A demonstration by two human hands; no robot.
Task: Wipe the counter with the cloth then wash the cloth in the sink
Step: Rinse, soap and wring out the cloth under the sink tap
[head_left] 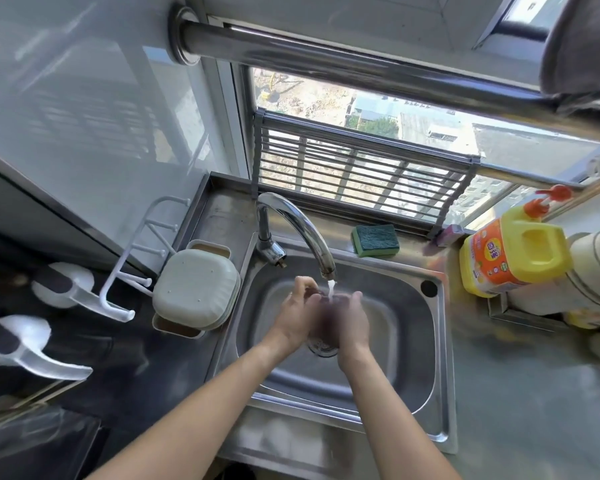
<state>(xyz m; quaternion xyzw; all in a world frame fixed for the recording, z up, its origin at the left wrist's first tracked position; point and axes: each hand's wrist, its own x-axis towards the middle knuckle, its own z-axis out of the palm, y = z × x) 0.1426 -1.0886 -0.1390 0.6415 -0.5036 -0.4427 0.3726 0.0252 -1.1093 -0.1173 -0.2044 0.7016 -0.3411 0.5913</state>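
- Both forearms stretched forward and inward over the steel sink (426, 344), wrists nearly meeting above the drain (323, 344).
- Left hand (297, 315) on the left side of a dark, blurred bundle, fingers curled round it, knuckles raised toward the spout.
- Right hand (352, 322) on the opposite side, fingers likewise wrapped inward, thumb edge uppermost.
- Cloth (328, 311) squeezed between the two palms, low inside the basin and directly under the tap; too smeared by motion to make out folds or colour beyond a dull purplish grey.
- Thin stream of water (331, 289) falling from the curved chrome faucet (302, 230) onto the bundle.
- Green scouring sponge (375, 240) lying on the back ledge, well apart from the hands.
- Yellow detergent jug (513, 252) standing on the counter (520, 393) to the right.
- Pale lidded box (196, 289) resting left of the basin rim.
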